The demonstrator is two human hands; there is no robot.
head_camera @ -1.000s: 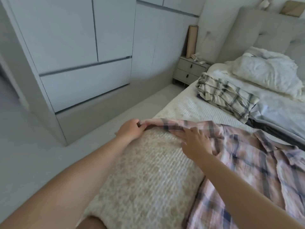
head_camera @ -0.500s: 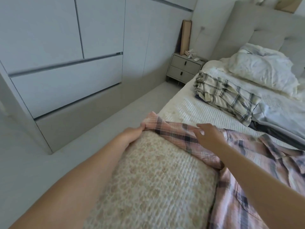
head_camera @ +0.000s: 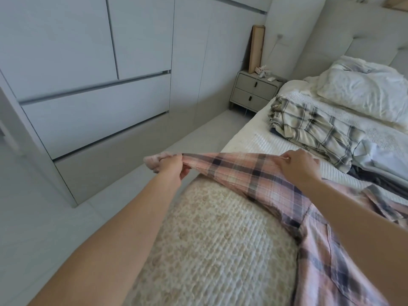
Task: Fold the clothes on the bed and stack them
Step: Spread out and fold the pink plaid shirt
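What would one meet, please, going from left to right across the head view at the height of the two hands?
Wardrobe → left hand gripping the cuff → taut sleeve of the pink plaid shirt → right hand pinching it → folded clothes stack on the bed.

Single head-worn wide-angle view, looking forward and down along both forearms, close over the near corner of the bed (head_camera: pixel 254 140), wardrobe (head_camera: pixel 88 85) at left, headboard (head_camera: pixel 353 36) far right
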